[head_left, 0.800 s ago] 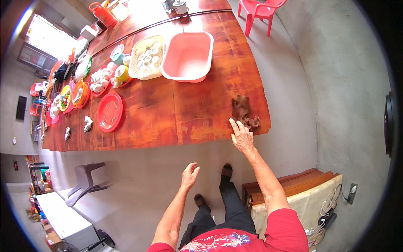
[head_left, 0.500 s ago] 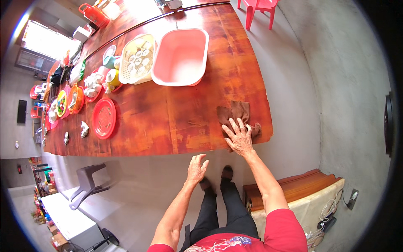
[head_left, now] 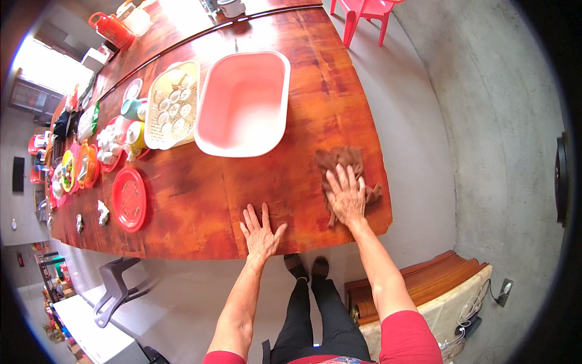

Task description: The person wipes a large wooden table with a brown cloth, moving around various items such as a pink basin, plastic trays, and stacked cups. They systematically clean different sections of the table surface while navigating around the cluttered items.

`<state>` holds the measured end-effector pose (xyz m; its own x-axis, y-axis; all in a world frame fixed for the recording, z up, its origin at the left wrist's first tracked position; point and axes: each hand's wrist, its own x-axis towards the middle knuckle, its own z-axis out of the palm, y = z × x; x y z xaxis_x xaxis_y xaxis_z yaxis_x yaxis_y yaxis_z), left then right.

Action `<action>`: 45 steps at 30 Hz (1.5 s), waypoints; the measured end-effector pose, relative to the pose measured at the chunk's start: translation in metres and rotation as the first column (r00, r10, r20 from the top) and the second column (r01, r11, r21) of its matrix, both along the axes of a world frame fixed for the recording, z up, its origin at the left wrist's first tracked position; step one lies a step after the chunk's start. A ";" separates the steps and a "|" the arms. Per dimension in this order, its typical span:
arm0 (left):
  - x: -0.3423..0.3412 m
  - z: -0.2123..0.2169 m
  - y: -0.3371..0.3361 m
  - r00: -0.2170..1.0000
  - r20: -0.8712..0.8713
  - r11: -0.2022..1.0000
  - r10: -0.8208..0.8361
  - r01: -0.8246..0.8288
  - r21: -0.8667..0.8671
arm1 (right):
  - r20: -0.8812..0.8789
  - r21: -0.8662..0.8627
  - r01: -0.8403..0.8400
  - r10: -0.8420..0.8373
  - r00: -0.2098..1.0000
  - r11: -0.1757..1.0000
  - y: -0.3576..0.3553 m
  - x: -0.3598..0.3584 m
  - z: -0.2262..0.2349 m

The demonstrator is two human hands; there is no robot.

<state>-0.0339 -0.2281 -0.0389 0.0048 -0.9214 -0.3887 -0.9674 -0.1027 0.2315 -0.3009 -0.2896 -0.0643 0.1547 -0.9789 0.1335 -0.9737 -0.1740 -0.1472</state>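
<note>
From where I stand, the item under inspection, a crumpled dark-brown fabric cloth (head_left: pixel 338 158), lies on the near right corner of the long reddish-brown wooden table (head_left: pixel 200 209). The right hand (head_left: pixel 347 200) is laid palm down over it, fingers extended and slightly apart; whether any fold is pinched beneath cannot be determined. The left hand (head_left: pixel 260 236) is spread wide, palm down at the table's near edge to the left of the cloth, holding nothing.

Handling, as judged: light, soft and limp, not fragile, likely to ruck and slide over the glossy wood. A flat palm over the middle should control it; for lifting, the gathered folds at its right end offer the best hold. Dampness could not be established.

Limits of inspection: the cloth's centre is covered by the hand, and its outline is slightly blurred. White round objects (head_left: pixel 176 111) sit in the cream perforated plastic basket (head_left: pixel 159 141), kind uncertain, left of the pink rectangular plastic basin (head_left: pixel 242 103). The red plastic chair (head_left: pixel 364 11) at far right is cut off. Items at the table's far left crowd together and are hard to separate.
</note>
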 end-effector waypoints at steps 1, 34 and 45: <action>0.001 -0.002 0.002 1.000 0.015 0.999 -0.022 0.021 0.029 | -0.002 -0.001 0.048 -0.048 0.999 0.999 -0.019 -0.001 0.002; -0.002 -0.002 -0.004 0.995 0.034 0.983 -0.092 0.085 0.163 | -0.075 0.136 -0.101 0.111 0.991 0.986 0.000 -0.007 0.010; 0.008 -0.004 0.002 0.999 -0.016 0.985 -0.052 0.054 0.167 | -0.048 0.040 -0.146 0.147 0.988 0.989 -0.177 -0.039 0.006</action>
